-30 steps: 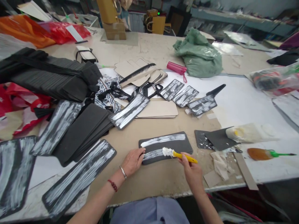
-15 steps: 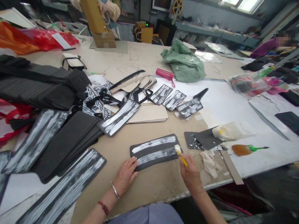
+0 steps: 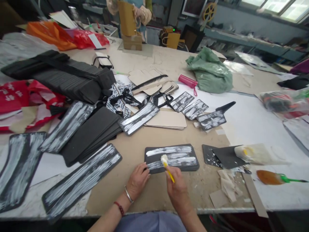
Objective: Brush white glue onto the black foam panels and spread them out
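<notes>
A dark rectangular panel [image 3: 173,150], streaked with white paste, lies on brown board in front of me. It seems to rest on another panel of the same kind. My left hand [image 3: 138,178] pinches its lower left corner, fingers bent at the edge. In my right hand [image 3: 176,187] is a small brush [image 3: 171,173] with a yellow handle, its white-coated tip touching the panel left of centre. Similar pasted panels [image 3: 82,182] lie to the left, beside a fanned pile of bare dark panels [image 3: 90,133].
At the right, a cup of white paste [image 3: 246,153] lies near dark scraps. An amber glue bottle [image 3: 269,177] has a green nozzle. Farther back are beige card pieces [image 3: 169,119], a pink pouch [image 3: 187,81] and a green bag [image 3: 210,72]. Another person's hand [image 3: 138,13] shows across the table.
My right hand has drawn the brush leftward from the panel's right end. More white streaks cover the panel's middle and right. My left hand stays at the corner; the view has shifted.
</notes>
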`<state>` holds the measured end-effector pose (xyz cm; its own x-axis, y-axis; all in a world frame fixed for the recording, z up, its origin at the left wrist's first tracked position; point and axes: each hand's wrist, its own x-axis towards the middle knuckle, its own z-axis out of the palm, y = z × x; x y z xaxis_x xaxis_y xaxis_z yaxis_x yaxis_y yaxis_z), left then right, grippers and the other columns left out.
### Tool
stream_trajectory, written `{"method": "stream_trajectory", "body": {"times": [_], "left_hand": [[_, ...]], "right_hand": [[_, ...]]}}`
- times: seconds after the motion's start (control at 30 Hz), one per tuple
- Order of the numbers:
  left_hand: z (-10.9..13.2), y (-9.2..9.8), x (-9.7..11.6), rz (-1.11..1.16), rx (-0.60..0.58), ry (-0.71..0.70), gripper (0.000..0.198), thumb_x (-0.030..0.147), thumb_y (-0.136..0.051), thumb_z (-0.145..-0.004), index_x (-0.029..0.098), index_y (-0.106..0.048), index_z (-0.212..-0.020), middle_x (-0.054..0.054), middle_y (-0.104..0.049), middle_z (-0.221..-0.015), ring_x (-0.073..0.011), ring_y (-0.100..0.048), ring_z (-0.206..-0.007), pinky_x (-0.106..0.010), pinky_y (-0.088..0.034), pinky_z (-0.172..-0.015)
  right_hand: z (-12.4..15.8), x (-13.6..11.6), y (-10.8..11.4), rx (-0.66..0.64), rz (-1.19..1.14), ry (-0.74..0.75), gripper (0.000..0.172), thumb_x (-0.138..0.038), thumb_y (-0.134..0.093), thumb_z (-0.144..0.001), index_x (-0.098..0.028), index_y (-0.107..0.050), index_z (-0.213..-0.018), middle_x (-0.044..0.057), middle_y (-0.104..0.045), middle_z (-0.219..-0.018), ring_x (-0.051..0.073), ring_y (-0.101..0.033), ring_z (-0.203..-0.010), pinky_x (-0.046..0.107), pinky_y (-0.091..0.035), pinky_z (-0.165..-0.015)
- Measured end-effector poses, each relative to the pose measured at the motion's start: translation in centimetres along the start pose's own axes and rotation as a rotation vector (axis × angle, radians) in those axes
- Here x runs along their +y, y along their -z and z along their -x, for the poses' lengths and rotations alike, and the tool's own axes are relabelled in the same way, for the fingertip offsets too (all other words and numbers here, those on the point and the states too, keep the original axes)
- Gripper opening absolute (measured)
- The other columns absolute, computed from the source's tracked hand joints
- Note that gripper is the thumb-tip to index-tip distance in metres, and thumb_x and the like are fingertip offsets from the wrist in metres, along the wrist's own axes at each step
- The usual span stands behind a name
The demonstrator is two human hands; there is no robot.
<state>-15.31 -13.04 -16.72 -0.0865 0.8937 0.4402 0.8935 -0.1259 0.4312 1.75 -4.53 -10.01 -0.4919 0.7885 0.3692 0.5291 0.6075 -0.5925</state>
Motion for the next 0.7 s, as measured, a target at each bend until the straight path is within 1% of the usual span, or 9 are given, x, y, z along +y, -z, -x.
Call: {"method": "stream_trajectory", "body": {"times": [0.07, 0.1, 0.2, 0.27, 0.33, 0.5, 0.57, 0.6, 0.7], "left_hand": [[0.0, 0.1, 0.2, -0.017, 0.006, 0.011, 0.012, 0.015, -0.047, -0.083, 0.015, -0.058, -0.084, -0.008, -0.058, -0.089, -0.0180, -0.053, -0.091, -0.032, -0.051, -0.079], [0.0, 0.2, 0.3, -0.028, 0.001, 0.019, 0.012, 0.015, -0.047, -0.083, 0.015, -0.058, -0.082, -0.007, -0.058, -0.085, -0.0172, -0.053, -0.086, -0.031, -0.051, -0.076], [-0.1, 0.3, 0.6, -0.069, -0.018, 0.040, 0.015, 0.015, -0.045, -0.084, 0.015, -0.058, -0.076, -0.005, -0.055, -0.073, -0.0146, -0.049, -0.073, -0.027, -0.047, -0.066], [-0.1, 0.3, 0.7, -0.091, -0.023, 0.033, 0.017, 0.014, -0.044, -0.085, 0.015, -0.057, -0.073, -0.004, -0.054, -0.070, -0.0142, -0.047, -0.070, -0.025, -0.045, -0.063], [-0.1, 0.2, 0.7, -0.110, -0.025, 0.021, 0.019, 0.013, -0.043, -0.085, 0.015, -0.056, -0.071, -0.004, -0.053, -0.068, -0.0139, -0.046, -0.068, -0.024, -0.042, -0.061], [-0.1, -0.1, 0.5, -0.135, -0.037, -0.021, 0.019, 0.016, -0.042, -0.086, 0.016, -0.055, -0.072, -0.003, -0.052, -0.065, -0.0138, -0.044, -0.063, -0.024, -0.039, -0.057], [-0.2, -0.1, 0.6, -0.145, -0.041, -0.016, 0.021, 0.017, -0.041, -0.087, 0.016, -0.054, -0.070, -0.003, -0.052, -0.063, -0.0140, -0.044, -0.062, -0.025, -0.038, -0.056], [-0.3, -0.1, 0.6, -0.146, -0.047, -0.010, 0.022, 0.017, -0.041, -0.087, 0.016, -0.054, -0.070, -0.002, -0.051, -0.063, -0.0141, -0.044, -0.062, -0.025, -0.038, -0.056], [-0.4, 0.0, 0.7, -0.142, -0.054, 0.000, 0.022, 0.017, -0.040, -0.087, 0.016, -0.054, -0.070, -0.002, -0.051, -0.063, -0.0146, -0.045, -0.063, -0.025, -0.039, -0.057]], "right_hand": [[0.4, -2.2, -1.3, -0.043, -0.142, -0.030, 0.021, -0.016, -0.041, -0.088, -0.019, -0.056, -0.103, 0.007, -0.060, -0.090, 0.015, -0.058, -0.085, 0.027, -0.050, -0.075], [0.4, -2.6, -1.5, -0.051, -0.189, -0.047, 0.020, -0.016, -0.042, -0.088, -0.019, -0.056, -0.101, 0.006, -0.060, -0.089, 0.015, -0.058, -0.085, 0.027, -0.050, -0.075], [-0.1, -1.8, -0.8, -0.039, -0.219, -0.097, 0.016, -0.019, -0.045, -0.087, -0.019, -0.059, -0.096, 0.005, -0.062, -0.086, 0.015, -0.059, -0.082, 0.028, -0.050, -0.072], [-0.8, -0.7, 0.0, 0.008, -0.173, -0.114, 0.015, -0.022, -0.047, -0.087, -0.018, -0.060, -0.093, 0.005, -0.062, -0.084, 0.016, -0.059, -0.080, 0.029, -0.049, -0.072], [-1.6, -0.5, 0.1, 0.042, -0.145, -0.110, 0.016, -0.024, -0.048, -0.086, -0.018, -0.060, -0.094, 0.006, -0.062, -0.085, 0.017, -0.058, -0.081, 0.031, -0.048, -0.075], [-3.2, -1.4, -2.2, -0.020, -0.249, -0.116, 0.020, -0.027, -0.044, -0.087, -0.019, -0.061, -0.094, 0.006, -0.063, -0.087, 0.017, -0.058, -0.083, 0.030, -0.047, -0.076], [-3.4, -0.2, -2.5, -0.006, -0.239, -0.177, 0.022, -0.030, -0.044, -0.087, -0.018, -0.061, -0.092, 0.006, -0.064, -0.086, 0.017, -0.059, -0.082, 0.031, -0.047, -0.075], [-3.5, 0.9, -2.2, 0.019, -0.219, -0.223, 0.023, -0.032, -0.044, -0.087, -0.018, -0.061, -0.091, 0.006, -0.064, -0.087, 0.017, -0.059, -0.082, 0.032, -0.047, -0.076], [-3.1, 3.6, -0.1, 0.131, -0.146, -0.357, 0.027, -0.037, -0.047, -0.084, -0.016, -0.062, -0.091, 0.009, -0.064, -0.090, 0.020, -0.059, -0.084, 0.037, -0.046, -0.080]]}}
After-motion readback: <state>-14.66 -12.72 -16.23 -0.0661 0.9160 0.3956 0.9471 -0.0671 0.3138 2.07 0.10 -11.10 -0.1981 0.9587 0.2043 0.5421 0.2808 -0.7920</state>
